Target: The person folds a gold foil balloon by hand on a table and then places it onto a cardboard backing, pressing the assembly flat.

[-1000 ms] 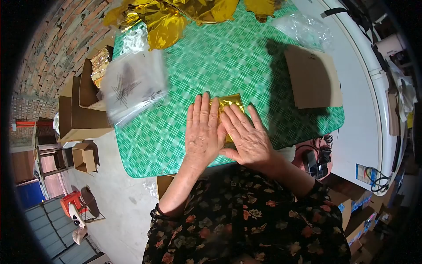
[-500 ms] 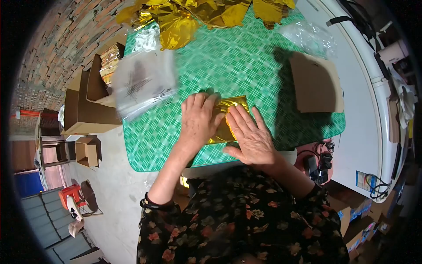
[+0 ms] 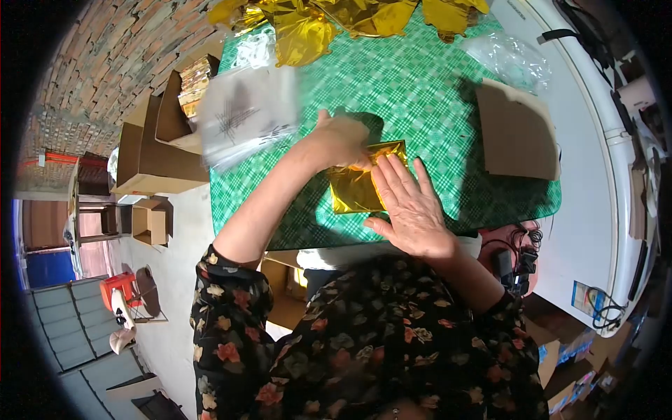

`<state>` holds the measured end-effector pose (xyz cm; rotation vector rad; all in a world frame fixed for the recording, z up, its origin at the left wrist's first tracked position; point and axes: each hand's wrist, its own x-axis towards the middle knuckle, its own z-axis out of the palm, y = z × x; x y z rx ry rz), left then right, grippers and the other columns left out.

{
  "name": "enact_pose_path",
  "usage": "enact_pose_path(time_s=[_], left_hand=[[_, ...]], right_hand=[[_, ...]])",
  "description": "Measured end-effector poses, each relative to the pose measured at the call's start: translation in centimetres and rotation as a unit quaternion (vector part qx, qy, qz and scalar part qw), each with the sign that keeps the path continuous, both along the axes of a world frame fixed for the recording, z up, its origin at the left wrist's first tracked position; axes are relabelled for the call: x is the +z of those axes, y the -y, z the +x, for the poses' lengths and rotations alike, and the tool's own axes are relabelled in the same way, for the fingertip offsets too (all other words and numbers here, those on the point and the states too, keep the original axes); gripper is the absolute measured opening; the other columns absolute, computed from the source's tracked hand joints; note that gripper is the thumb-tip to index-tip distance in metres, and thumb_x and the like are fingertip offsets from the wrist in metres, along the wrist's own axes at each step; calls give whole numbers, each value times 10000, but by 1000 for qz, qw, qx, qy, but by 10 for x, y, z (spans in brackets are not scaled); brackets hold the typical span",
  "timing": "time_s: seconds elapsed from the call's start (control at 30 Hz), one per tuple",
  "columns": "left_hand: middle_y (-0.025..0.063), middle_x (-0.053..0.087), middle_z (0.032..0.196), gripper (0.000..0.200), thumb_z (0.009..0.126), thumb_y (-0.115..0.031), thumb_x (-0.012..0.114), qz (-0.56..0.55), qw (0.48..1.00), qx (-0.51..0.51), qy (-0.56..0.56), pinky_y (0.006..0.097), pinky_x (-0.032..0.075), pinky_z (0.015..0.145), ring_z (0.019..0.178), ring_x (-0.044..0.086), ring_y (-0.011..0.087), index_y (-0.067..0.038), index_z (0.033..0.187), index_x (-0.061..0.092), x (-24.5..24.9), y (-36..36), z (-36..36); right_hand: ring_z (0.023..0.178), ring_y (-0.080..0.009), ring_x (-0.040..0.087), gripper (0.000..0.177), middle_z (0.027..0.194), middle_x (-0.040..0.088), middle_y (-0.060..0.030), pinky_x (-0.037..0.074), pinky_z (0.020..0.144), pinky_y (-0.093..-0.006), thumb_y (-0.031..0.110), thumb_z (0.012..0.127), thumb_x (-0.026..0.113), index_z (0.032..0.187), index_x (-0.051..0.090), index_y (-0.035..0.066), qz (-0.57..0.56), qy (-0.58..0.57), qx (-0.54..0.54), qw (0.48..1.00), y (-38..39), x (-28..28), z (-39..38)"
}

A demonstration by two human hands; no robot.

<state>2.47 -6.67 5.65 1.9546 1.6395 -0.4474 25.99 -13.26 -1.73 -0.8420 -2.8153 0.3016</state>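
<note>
A folded packet of shiny gold foil [image 3: 353, 194] lies flat on the table near its front edge. My right hand [image 3: 414, 206] rests on the packet's right side, its fingers stretched out and the thumb apart. Over the packet's upper left edge bends my left hand [image 3: 337, 140], the wrist raised and the fingertips turned down toward the foil beside my right fingers. Most of the left fingers are hidden behind the hand, so their grip does not show.
A green checked cloth [image 3: 392, 84] covers the table. Clear plastic bags [image 3: 245, 112] lie at left, a cardboard piece [image 3: 518, 133] at right. Gold foil balloons [image 3: 364, 17] and crumpled clear plastic [image 3: 507, 56] lie at the far side. An open cardboard box [image 3: 157, 164] stands beyond the left edge.
My left hand has lifted from lying on the packet's left side and turned, its fingers now pointing right and down at the upper edge. My right hand stays flat on the foil.
</note>
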Motion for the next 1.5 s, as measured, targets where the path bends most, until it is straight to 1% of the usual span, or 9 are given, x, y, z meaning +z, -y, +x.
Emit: enact_pose_path(time_s=[0.3,0.47,0.6,0.7,0.8,1.0,1.1,1.33,1.5], left_hand=[[123,778,1048,535,866,-530,837,-53,996,-6,70,727,216,1154,1196,672,360,-99,1178,792,-8,-10,-10],[145,803,1116,594,856,-490,878,-55,985,39,157,540,452,1091,1103,729,315,-50,1242,780,2,-2,-21],[121,805,1184,605,892,-372,899,-90,947,119,284,332,569,940,1060,739,220,12,1331,736,-12,-1,-38],[35,793,1144,461,948,-263,870,-112,912,179,351,307,555,942,1034,687,122,-4,1310,746,-4,12,-43],[-11,793,1083,344,939,-225,863,-110,875,215,419,285,545,920,1026,687,99,-38,1218,790,-6,25,-49],[13,786,1081,361,950,-197,861,-86,835,277,467,270,544,904,956,682,91,2,1234,761,-5,57,-54],[9,793,1114,333,960,-160,839,-59,840,276,464,264,542,922,984,683,80,5,1240,766,-4,72,-65],[-4,795,1122,319,968,-116,832,-60,793,305,523,274,550,910,984,688,66,9,1254,766,-10,97,-82],[2,798,1120,315,958,-124,845,-53,789,313,526,275,553,913,975,691,72,14,1233,774,-4,104,-75]], right_hand=[[1669,-324,173,924,1756,307,-197,24,1342,-612,605,1023,602,1637,381,-48,-4,-12,12,1000,-2,3,2],[1626,-357,267,812,1716,347,-237,118,1329,-621,505,1039,626,1594,438,-57,-26,-84,34,996,8,34,12],[1428,-381,530,769,1593,508,-247,419,1165,-538,534,1083,569,1575,480,-50,-552,-269,253,748,23,111,38],[1210,-377,630,719,1340,631,-285,483,1061,-502,536,1107,517,1497,548,-66,-631,-378,399,547,45,152,48],[964,-320,638,813,1099,649,-225,512,829,-444,572,1063,617,1380,630,-176,-572,-502,429,486,78,162,51],[754,-316,658,339,883,677,-169,546,690,-462,340,1037,661,1031,675,2,-428,-657,273,557,67,132,60],[928,-290,673,222,966,703,-104,532,765,-420,52,824,873,871,656,61,-35,-386,-93,917,6,118,95],[1336,-335,630,357,1387,681,-151,524,1079,-444,63,846,775,1197,720,33,360,0,-212,909,-77,16,142],[1282,-316,681,355,1356,719,-147,552,1066,-468,80,852,721,1201,747,20,294,-26,-177,939,-82,-8,156]])
